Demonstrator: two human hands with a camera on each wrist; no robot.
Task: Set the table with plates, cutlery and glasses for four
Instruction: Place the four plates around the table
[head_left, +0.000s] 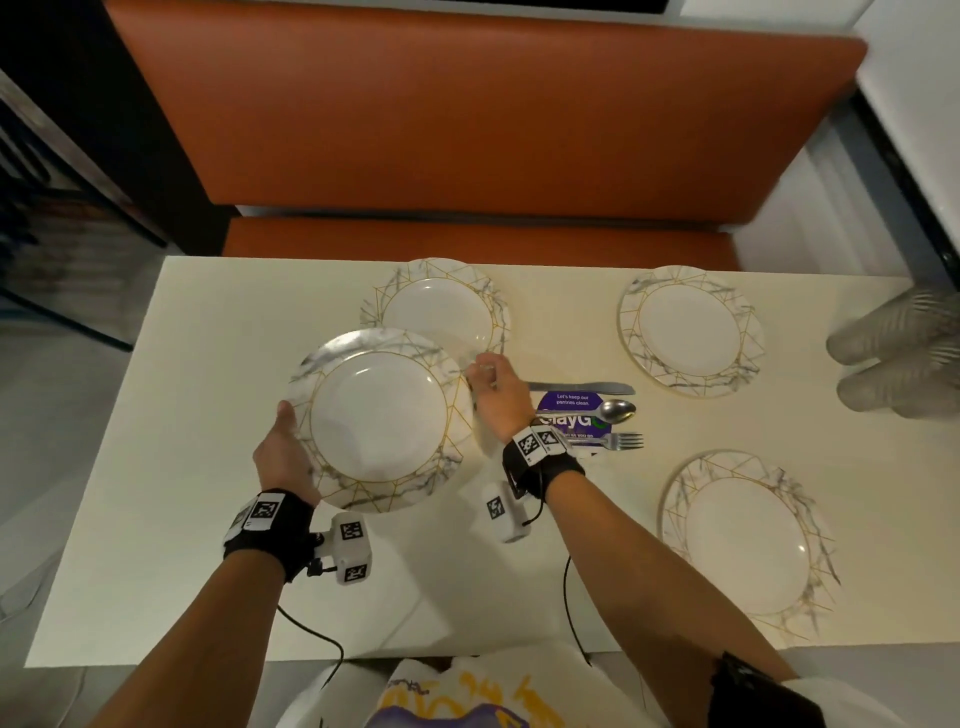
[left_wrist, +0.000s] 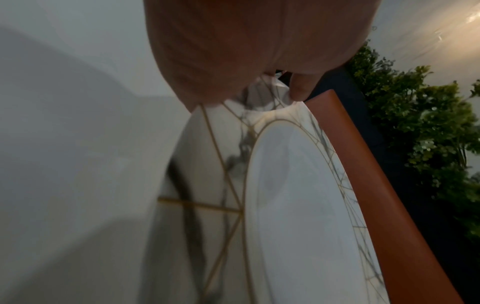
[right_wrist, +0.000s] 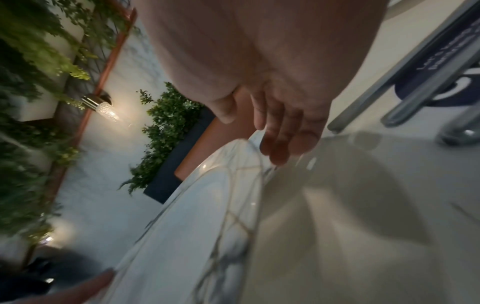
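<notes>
Marbled plate (head_left: 379, 421), centre-left of frame, is being held at its rims. Left hand (head_left: 283, 457) is gripping the near-left edge; right hand (head_left: 496, 397) fingers are curling on the right edge.

Held plate (head_left: 379, 421) overlaps far-left plate (head_left: 441, 306); cutlery (head_left: 597, 413) right.

1. I see an orange bench seat (head_left: 467, 130) past the far edge of the table.
2. A purple sticker (head_left: 571, 410) with white words sits on the table top.
3. Green leafy plants (right_wrist: 166, 131) grow in a dark box behind the bench.
4. A small lamp (right_wrist: 103, 107) glows on the wall.
</notes>
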